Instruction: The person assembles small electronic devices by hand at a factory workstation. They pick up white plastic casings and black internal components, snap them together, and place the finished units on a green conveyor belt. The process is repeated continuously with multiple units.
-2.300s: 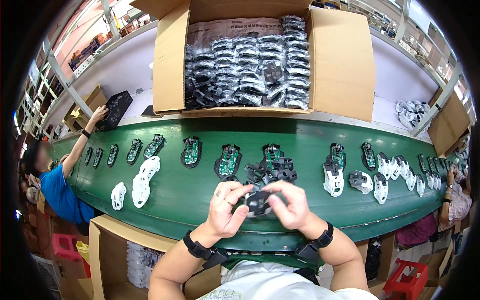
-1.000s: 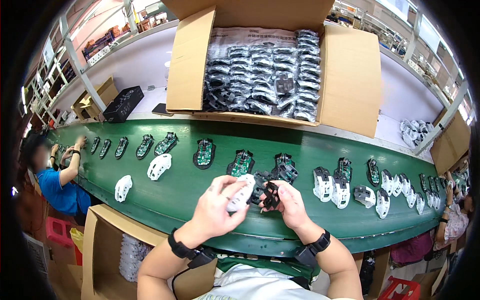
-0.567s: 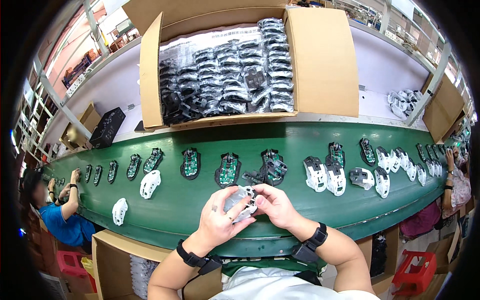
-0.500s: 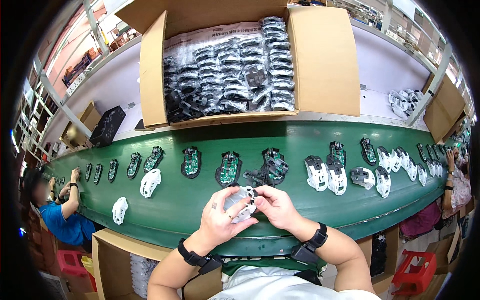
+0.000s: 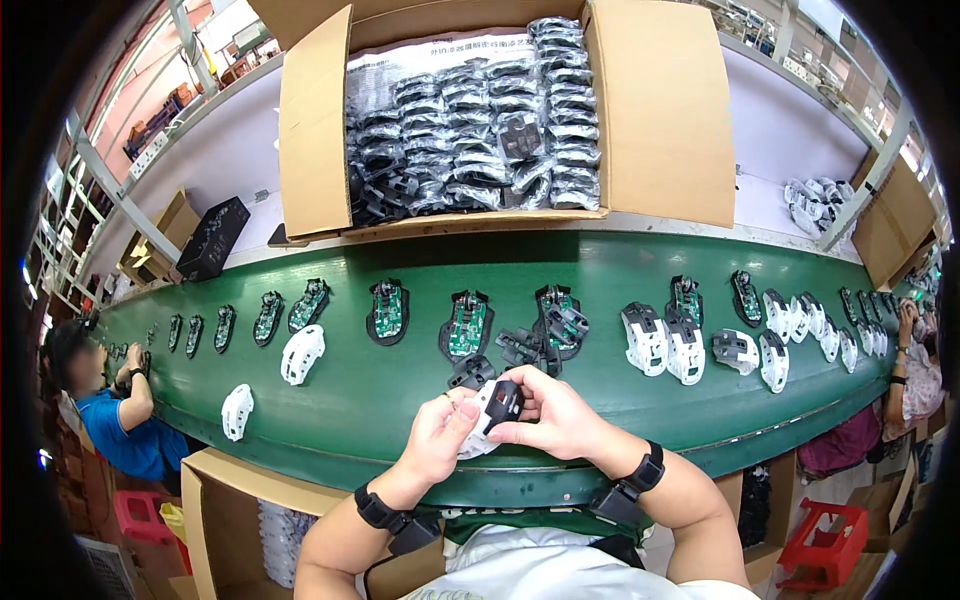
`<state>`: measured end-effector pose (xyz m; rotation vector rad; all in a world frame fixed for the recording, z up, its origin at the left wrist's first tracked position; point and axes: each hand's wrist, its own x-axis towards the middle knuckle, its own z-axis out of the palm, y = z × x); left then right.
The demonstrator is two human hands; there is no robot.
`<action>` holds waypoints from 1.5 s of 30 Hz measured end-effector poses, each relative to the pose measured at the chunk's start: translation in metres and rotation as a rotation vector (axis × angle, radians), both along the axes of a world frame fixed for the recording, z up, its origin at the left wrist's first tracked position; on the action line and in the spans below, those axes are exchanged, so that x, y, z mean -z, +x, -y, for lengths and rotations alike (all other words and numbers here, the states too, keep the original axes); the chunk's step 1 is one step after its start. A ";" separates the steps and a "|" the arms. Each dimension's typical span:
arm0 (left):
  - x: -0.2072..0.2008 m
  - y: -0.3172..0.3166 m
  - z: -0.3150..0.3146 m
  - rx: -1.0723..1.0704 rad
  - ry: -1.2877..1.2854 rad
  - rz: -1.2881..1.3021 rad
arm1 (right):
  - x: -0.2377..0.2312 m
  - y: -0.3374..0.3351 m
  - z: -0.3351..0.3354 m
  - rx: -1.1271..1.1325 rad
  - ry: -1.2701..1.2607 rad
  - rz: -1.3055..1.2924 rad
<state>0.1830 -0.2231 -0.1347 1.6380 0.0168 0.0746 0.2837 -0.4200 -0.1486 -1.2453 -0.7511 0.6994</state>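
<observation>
My left hand (image 5: pixel 436 436) and my right hand (image 5: pixel 552 418) meet over the near edge of the green conveyor belt (image 5: pixel 400 390). Together they hold a white mouse shell (image 5: pixel 481 422), and the fingers of my right hand press a black part (image 5: pixel 505 397) onto its top. Just beyond my hands a loose black part (image 5: pixel 471 371) lies on the belt, with a small pile of black parts (image 5: pixel 524 347) behind it. Mouse bases with green circuit boards (image 5: pixel 466 326) lie in a row across the belt.
A large open cardboard box (image 5: pixel 660 110) of bagged black parts stands behind the belt. White mouse shells (image 5: pixel 302 353) lie left, and more (image 5: pixel 685 350) right. A person in a blue shirt (image 5: pixel 115 420) works at far left; another person's arm (image 5: pixel 910 345) shows at right. Open cartons (image 5: pixel 230 500) stand below the belt.
The black part has come onto the white shell in my hands, and my hands have drawn slightly nearer to me. The items on the belt have shifted a little in view.
</observation>
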 end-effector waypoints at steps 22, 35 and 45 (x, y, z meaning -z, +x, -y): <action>-0.030 -0.007 -0.002 -0.119 0.846 0.942 | -0.018 0.002 0.005 0.311 0.333 1.018; -0.015 0.002 0.001 -0.198 0.781 0.793 | -0.022 0.010 0.023 0.269 0.160 0.800; 0.004 0.021 0.010 -0.030 0.953 0.588 | -0.025 0.073 0.079 0.732 -0.857 0.906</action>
